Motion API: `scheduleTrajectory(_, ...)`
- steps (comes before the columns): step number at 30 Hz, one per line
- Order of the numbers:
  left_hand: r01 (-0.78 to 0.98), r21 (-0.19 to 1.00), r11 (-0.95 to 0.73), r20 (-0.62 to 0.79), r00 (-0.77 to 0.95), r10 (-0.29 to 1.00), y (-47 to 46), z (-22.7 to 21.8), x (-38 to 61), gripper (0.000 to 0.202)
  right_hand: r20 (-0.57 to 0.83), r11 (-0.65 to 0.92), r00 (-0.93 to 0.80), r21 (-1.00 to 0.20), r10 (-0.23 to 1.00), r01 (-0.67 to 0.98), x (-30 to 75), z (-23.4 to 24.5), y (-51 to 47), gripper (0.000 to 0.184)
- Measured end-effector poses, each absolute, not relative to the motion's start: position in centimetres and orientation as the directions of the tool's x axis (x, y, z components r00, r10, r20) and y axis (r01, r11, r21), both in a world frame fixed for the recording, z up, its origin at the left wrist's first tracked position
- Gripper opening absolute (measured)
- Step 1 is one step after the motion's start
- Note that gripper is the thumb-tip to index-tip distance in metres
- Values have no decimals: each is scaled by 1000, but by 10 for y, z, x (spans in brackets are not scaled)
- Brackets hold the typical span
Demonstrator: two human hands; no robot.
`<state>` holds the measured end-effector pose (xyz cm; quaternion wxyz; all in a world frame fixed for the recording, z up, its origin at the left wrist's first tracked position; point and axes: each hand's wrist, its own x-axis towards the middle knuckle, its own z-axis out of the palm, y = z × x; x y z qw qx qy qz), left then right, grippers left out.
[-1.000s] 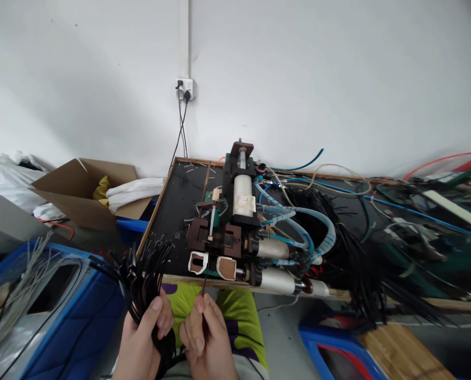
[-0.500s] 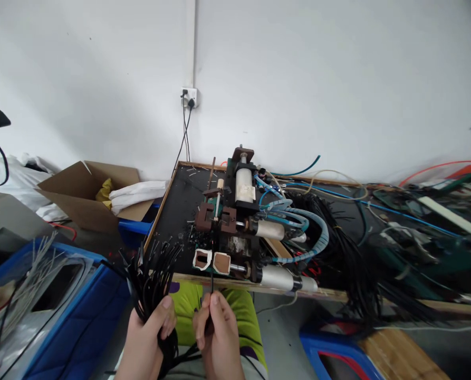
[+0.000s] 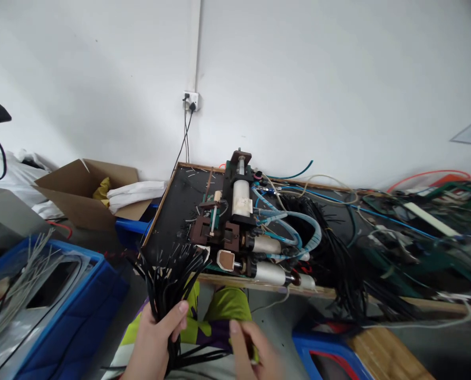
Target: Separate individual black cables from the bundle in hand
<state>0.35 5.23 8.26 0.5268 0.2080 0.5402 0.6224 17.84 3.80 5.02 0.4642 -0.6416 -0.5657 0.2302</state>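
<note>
Two hands, left hand [image 3: 156, 343] gripping black wires [image 3: 167, 274], right hand [image 3: 253, 351] seemingly empty

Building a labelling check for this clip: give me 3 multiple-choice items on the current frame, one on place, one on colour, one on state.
1. Where is the cardboard box?
A. left of the machine
B. on the machine
C. right of the machine

2. What colour is the bundle of cables?
A. white
B. black
C. red

3. What is the left hand doing?
A. lying flat
B. pressing the machine
C. gripping the cables

Key: 1 A, the open box sits on the floor by the wall to the left. 2 B, all strands are black. 3 C, the fingers wrap the bundle; the right hand is beside it.
</note>
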Motion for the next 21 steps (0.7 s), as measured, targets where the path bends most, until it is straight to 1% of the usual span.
scheduleTrajectory(1,-425,893,148,-312,-347,885,52,79,5,48,238,149,205,-915,949,375,164,62,44,31)
scheduleTrajectory(2,-418,895,156,-311,-333,890,51,75,7,47,252,211,136,-943,958,255,150,72,51,27)
scheduleTrajectory(4,-403,900,165,-302,-304,903,49,66,8,46,266,264,34,-962,963,65,128,85,63,22)
scheduleTrajectory(5,-399,902,165,-296,-292,910,49,63,8,46,271,271,5,-963,962,-2,120,88,67,22)
scheduleTrajectory(7,-410,898,158,-288,-277,917,48,58,8,44,272,271,0,-956,962,-115,112,87,71,27)
scheduleTrajectory(10,-457,879,136,-301,-309,902,50,61,7,43,250,271,117,-935,961,-229,111,77,67,23)
scheduleTrajectory(12,-465,880,98,-293,-369,882,55,68,6,44,211,271,232,-925,950,-266,112,69,63,27)
scheduleTrajectory(14,-466,883,53,-278,-429,859,61,75,5,47,149,223,255,-931,955,-291,113,63,59,32)
scheduleTrajectory(16,-489,871,48,-289,-430,855,66,80,5,54,85,131,181,-956,980,-262,111,58,56,33)
scheduleTrajectory(17,-501,863,66,-307,-416,856,68,82,5,57,65,93,137,-972,988,-214,109,56,55,32)
scheduleTrajectory(19,-513,850,118,-361,-406,840,71,85,6,55,67,72,55,-993,996,-95,105,50,55,32)
scheduleTrajectory(21,-502,851,154,-405,-441,801,72,87,8,51,77,76,-26,-996,997,-39,104,43,56,35)
